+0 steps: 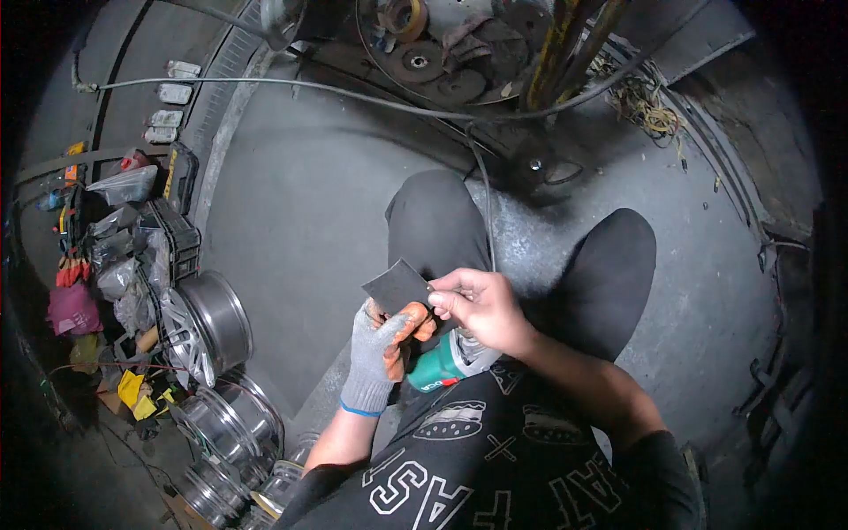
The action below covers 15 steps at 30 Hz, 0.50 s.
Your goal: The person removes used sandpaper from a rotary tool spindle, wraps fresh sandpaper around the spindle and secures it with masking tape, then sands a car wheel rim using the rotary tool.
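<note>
A small dark rectangular sheet [397, 288] is held up in front of my lap. My left hand [384, 344], in a grey glove with orange fingertips, is closed on its lower edge. The bare fingers of my right hand [475, 305] pinch the sheet's right corner. Below the hands, a green power tool [437, 362] with a metal head rests at my lap, its metal part partly covered by my right hand. What lies behind the sheet is hidden.
Metal wheel rims [221, 327] stand and lie at the lower left, beside bagged items [124, 185]. Ahead, a round tray [371, 53] holds discs and a cloth. A grey cable [309, 86] crosses the front; tangled wires [654, 110] lie at the right.
</note>
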Tool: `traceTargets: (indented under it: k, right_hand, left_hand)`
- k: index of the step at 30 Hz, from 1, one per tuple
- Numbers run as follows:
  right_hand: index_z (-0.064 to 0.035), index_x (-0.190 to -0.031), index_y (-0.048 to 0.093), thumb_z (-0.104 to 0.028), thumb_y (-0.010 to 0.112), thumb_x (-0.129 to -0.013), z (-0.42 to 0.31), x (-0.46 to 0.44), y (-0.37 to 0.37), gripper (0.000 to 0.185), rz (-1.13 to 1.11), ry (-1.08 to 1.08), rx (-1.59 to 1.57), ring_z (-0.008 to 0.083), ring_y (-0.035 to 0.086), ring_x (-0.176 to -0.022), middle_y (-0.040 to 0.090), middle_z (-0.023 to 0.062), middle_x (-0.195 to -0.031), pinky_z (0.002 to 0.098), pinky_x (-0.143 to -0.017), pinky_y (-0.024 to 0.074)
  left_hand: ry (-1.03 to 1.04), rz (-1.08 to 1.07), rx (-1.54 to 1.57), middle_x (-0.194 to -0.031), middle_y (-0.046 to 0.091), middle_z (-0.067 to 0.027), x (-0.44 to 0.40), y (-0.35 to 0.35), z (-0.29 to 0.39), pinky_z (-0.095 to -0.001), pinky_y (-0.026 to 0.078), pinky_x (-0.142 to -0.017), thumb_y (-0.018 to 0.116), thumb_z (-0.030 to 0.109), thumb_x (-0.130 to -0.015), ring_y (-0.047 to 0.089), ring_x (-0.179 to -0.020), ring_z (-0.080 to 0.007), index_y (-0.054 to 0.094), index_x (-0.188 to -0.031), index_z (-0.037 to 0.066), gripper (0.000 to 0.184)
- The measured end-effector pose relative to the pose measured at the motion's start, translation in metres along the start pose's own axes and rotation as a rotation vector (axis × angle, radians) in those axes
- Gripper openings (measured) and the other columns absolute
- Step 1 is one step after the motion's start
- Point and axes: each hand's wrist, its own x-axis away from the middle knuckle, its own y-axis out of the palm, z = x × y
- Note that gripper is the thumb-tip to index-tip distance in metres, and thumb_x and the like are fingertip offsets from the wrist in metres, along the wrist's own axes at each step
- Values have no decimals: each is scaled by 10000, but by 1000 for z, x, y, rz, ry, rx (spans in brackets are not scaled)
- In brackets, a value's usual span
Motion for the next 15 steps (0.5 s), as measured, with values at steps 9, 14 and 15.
traceTargets:
  k: [9, 14, 15]
  right_hand:
    - [71, -1072, 576, -125, 594, -921, 17, -20, -25, 248, -380, 277, -546, 143, 657, -657, 652, 85, -792, 226, -520, 471]
    - [50, -1049, 593, -146, 587, -931, -2, -14, -18, 229, -286, 279, -303, 121, 636, -646, 617, 39, -741, 214, -480, 423]
    - [41, -1036, 600, -146, 580, -935, -2, -13, -16, 213, -248, 232, -200, 107, 612, -628, 602, 24, -727, 214, -482, 419]
  left_hand:
    - [58, -51, 148, -797, 625, -112, 1, 8, -5, -265, 479, -575, 649, 11, -782, 595, -660, -167, 600, -909, -28, 142]
    - [104, 27, -8, -832, 617, -130, -1, 1, -6, -320, 481, -552, 615, 23, -788, 601, -659, -214, 566, -981, -28, 205]
    - [76, 91, 13, -825, 616, -127, -1, 3, -7, -319, 480, -546, 610, 24, -782, 596, -648, -203, 568, -964, -27, 194]
